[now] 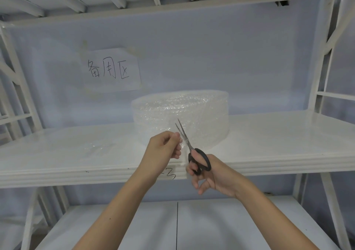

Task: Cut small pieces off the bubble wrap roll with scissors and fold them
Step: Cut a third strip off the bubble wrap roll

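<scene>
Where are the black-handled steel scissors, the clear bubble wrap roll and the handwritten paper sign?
black-handled steel scissors (199, 161): head view, handle loops.
clear bubble wrap roll (203, 111): head view, curved side.
handwritten paper sign (109, 71): head view, middle character.

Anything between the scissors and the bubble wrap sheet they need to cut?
Nothing visible. The right hand holds the scissors with the blades slightly parted at the sheet edge that the left hand pinches, in front of the bubble wrap roll on the shelf.

Both forearms raised, left hand (165, 148) pinching, right hand (208, 174) curled in a grip.
</scene>
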{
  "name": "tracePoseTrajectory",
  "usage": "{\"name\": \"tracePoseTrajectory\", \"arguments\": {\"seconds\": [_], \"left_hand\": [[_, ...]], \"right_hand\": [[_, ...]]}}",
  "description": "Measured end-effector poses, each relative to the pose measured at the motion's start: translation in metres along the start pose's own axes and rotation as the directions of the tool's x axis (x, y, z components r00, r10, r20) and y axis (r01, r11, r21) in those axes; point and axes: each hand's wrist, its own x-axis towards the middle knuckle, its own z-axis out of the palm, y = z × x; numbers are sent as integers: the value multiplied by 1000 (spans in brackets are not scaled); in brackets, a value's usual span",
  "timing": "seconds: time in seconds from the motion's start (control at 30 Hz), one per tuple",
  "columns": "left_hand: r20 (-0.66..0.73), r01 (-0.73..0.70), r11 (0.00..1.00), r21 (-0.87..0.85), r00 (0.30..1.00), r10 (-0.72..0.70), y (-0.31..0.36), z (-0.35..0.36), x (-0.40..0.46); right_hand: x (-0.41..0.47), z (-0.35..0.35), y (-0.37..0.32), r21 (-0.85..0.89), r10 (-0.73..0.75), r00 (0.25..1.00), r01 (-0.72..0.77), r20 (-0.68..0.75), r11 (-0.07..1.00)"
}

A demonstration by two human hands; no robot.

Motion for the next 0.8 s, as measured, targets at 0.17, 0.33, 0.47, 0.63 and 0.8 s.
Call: {"name": "tracePoseTrajectory", "arguments": {"seconds": [0.17,0.33,0.47,0.63,0.8], "left_hand": [[6,-15,1000,-7,1000,15,1,-1,1],[10,-24,1000,-7,1000,24,0,-3,0],[67,-47,998,37,997,44,-3,-3,-4],[101,-54,997,62,994,47,-4,-5,-2],[144,-33,997,73,989,22,-2,-2,-5]], "right_hand": [[8,2,-10,-36,-2,1000,3,15,999],[12,2,-8,-36,-38,999,38,-5,999],[14,0,-11,-31,-7,1000,7,10,1000],[16,0,-20,-105,-42,999,38,-29,994],[19,-4,-31,-44,7,1000,-7,4,999]]}}
